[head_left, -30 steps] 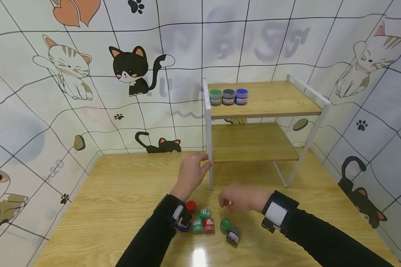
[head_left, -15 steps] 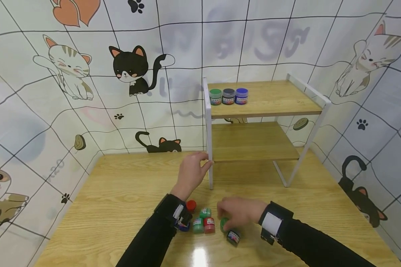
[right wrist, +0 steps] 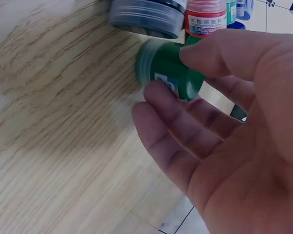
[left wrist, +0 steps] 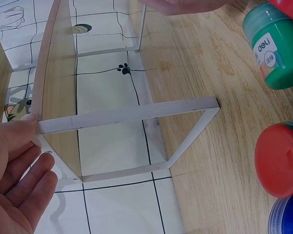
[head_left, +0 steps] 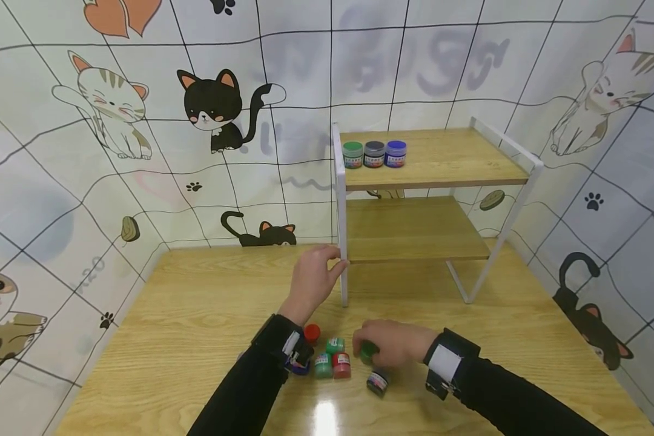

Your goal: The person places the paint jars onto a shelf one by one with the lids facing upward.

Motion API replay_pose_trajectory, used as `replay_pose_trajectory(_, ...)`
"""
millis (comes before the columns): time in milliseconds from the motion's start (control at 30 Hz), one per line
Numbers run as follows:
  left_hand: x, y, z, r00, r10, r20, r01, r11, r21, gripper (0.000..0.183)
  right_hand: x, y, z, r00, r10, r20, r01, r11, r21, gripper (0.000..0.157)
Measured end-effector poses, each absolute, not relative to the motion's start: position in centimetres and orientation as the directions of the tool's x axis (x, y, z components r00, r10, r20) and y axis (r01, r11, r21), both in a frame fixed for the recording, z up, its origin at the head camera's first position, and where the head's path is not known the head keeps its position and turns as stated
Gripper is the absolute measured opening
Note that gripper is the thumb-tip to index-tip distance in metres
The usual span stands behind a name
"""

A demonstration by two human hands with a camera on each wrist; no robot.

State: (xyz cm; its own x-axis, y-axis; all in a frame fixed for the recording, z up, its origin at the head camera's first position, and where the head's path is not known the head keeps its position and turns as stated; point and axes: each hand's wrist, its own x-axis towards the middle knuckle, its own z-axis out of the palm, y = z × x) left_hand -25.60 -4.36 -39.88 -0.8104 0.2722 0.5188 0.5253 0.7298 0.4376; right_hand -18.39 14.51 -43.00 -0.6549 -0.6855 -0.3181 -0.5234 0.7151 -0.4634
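My left hand (head_left: 313, 278) pinches the white front-left leg (head_left: 344, 287) of a small two-tier shelf, level with the lower board; the left wrist view shows thumb and fingers at the frame. My right hand (head_left: 398, 342) grips a green paint jar (right wrist: 168, 70) between thumb and fingers, low over the table. Just in front of that hand a dark paint jar (head_left: 378, 383) lies tilted on its side. To the left are a red jar (head_left: 341, 366), two green jars (head_left: 323, 366), a red-lidded jar (head_left: 312, 333) and a blue jar (head_left: 301, 368), partly hidden by my left wrist.
On the upper board (head_left: 458, 157), green (head_left: 353, 155), dark grey (head_left: 373, 155) and blue (head_left: 395, 155) jars stand in a row at the left end. The lower board (head_left: 414, 230) hangs beneath it. Cat-printed walls (head_left: 283, 36) enclose the wooden table (head_left: 196, 315).
My right hand has come down and toward me onto the green jar and taken hold of it. The left hand stays at the shelf leg. The head view has tilted slightly.
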Motion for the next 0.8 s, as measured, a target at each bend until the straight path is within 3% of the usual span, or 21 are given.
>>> replay_pose_trajectory(267,-25.5,-4.3,-39.6,-0.817,0.275,0.506,0.519,0.734,0.439,0.018,-18.9,15.1,-44.2,-0.654,-0.706,-0.273,-0.556,0.693,-0.460,0.039)
replay_pose_trajectory(533,-25.4,-4.3,-39.6,-0.808,0.284,0.515,0.530,0.733,0.426,0.019,-19.5,15.6,-44.5,-0.644,-0.738,-0.201,-0.631,0.661,-0.405,0.038)
replay_pose_trajectory(800,-25.4,-4.4,-39.6,-0.802,0.284,0.525,0.538,0.726,0.429,0.018,-19.7,15.8,-44.3,-0.682,-0.691,-0.238,-0.500,0.679,-0.538,0.038)
